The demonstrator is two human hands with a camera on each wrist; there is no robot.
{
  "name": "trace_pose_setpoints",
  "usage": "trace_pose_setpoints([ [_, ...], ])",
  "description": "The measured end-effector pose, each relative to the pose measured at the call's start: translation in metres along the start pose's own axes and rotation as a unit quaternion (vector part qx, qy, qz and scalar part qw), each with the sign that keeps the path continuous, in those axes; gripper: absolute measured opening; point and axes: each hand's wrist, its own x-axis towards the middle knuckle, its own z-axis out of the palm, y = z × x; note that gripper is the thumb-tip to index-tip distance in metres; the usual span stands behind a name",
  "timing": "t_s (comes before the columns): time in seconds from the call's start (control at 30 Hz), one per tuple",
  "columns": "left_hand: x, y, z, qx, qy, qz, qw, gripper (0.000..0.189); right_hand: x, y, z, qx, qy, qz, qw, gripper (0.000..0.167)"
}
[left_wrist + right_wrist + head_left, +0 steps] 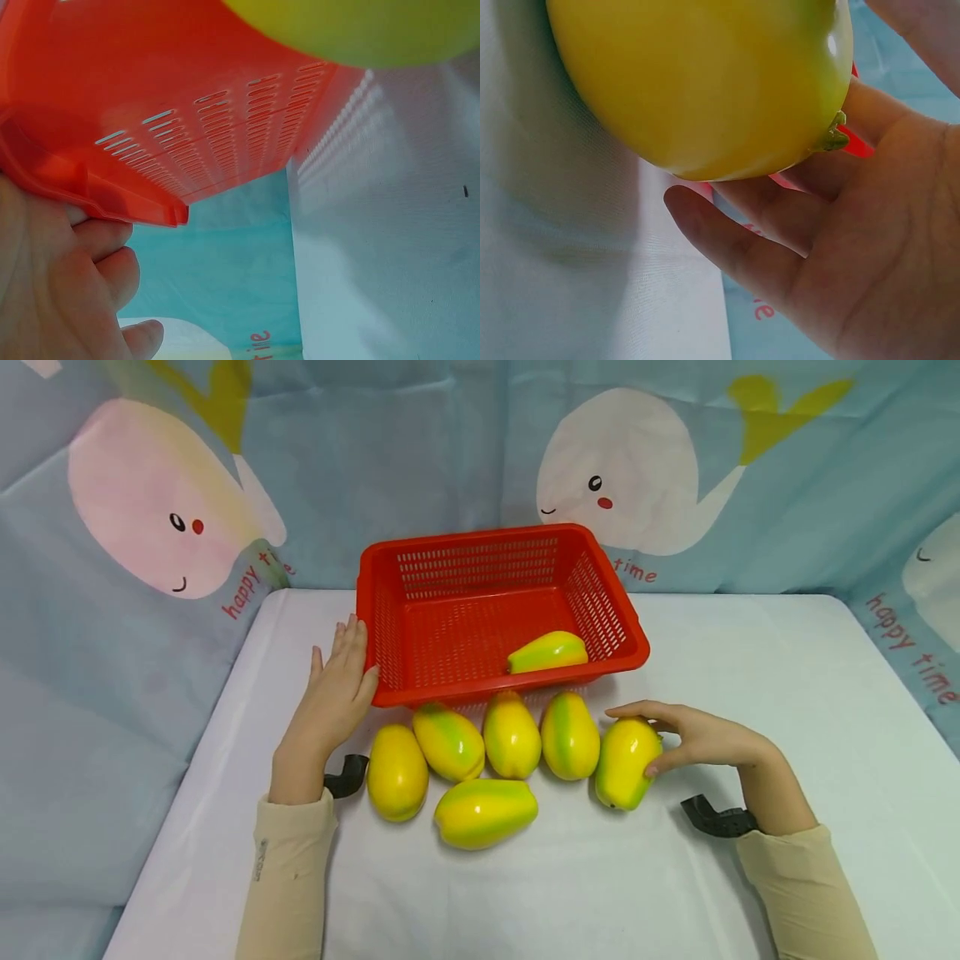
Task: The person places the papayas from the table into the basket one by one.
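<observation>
My left hand (335,693) rests against the left rim of a red plastic basket (502,687), its fingers stretched along the outside; the left wrist view shows the fingers (112,274) at the rim. On the right, my right hand (701,735) grips the rightmost yellow-green papaya (626,764), fingers round its far side and thumb on its near right side. In the right wrist view this papaya (697,82) shows its small stem, close to the palm. A single papaya (551,652) lies inside the basket at its front right.
Several more papayas stand in a row before the basket, among them a leftmost papaya (397,772) and a middle papaya (512,737). One papaya (486,813) lies sideways nearer me. A white cloth (570,893) covers the table; a blue printed curtain (390,460) hangs behind.
</observation>
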Motion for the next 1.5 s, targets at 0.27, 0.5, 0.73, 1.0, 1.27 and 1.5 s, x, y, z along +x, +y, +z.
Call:
trace_pose_setpoints([
  [0.27, -0.002, 0.000, -0.002, 0.004, 0.003, 0.004, 1.0000, 0.062, 0.002, 0.000, 0.001, 0.015, -0.013, -0.012, 0.9997, 0.071],
  [0.5, 0.000, -0.001, -0.002, 0.000, 0.001, 0.011, 0.9999, 0.062, 0.005, 0.003, -0.002, 0.031, -0.038, -0.033, 0.9982, 0.072],
  [0.73, 0.004, -0.002, -0.005, -0.003, 0.009, 0.010, 0.9999, 0.062, 0.009, 0.009, -0.007, 0.034, -0.044, -0.065, 0.9963, 0.071],
  [1.0, -0.002, -0.001, 0.001, -0.014, 0.000, 0.003, 0.9999, 0.062, 0.002, 0.015, 0.000, 0.053, -0.044, -0.053, 0.9962, 0.070],
  [1.27, -0.007, -0.001, 0.007, -0.016, -0.002, -0.004, 0.9999, 0.063, 0.000, 0.022, 0.003, 0.055, -0.049, -0.058, 0.9956, 0.069],
  [1.5, -0.006, 0.000, 0.004, -0.010, 0.010, 0.004, 0.9999, 0.062, 0.002, 0.020, 0.000, 0.052, -0.050, -0.061, 0.9955, 0.065],
])
